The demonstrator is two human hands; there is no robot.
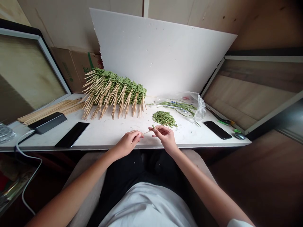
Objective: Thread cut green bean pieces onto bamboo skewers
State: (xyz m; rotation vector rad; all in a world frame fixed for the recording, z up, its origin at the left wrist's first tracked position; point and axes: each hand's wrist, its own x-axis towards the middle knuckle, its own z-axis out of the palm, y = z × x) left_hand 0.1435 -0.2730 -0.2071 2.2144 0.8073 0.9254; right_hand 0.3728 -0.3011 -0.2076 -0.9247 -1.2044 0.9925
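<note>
My left hand [129,142] is closed around a thin bamboo skewer [147,131], which points right toward my other hand. Between the fingertips of my right hand [167,137] is a short piece of green bean [153,126], at the skewer's far end. Whether the skewer has pierced it, I cannot tell. Just beyond my right hand lies a heap of cut green bean pieces [163,118]. Behind my left hand, many finished skewers of green bean pieces [125,86] are stacked, their bare ends fanned toward me.
Loose bamboo skewers [55,109] lie at the left, near a black box with a cable [50,121] and a phone [72,135]. A clear plastic bag [201,107] with long green beans [176,107] is right of centre. Another dark phone [217,130] and a mouse [239,136] sit further right.
</note>
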